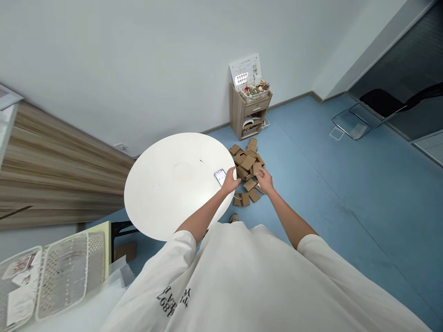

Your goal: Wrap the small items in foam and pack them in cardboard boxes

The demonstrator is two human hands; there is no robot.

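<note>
My left hand (230, 181) is over the right edge of the round white table (173, 189), thumb and fingers apart with nothing visible between them. Just left of it lies a phone (220, 175) with a lit screen, partly hidden by the hand. My right hand (265, 180) hangs in front of a heap of small brown cardboard boxes (248, 162) on the floor. Its fingers are bent but apart, and I see no object in them. The two hands face each other across a gap, with boxes visible below.
Behind the boxes stands a small wooden cabinet (238, 113) bearing a basket of mixed items (255, 94) and a white board (245, 69). White plastic baskets (64, 276) are at lower left. A chair (379, 102) is at far right on the blue floor (321, 184).
</note>
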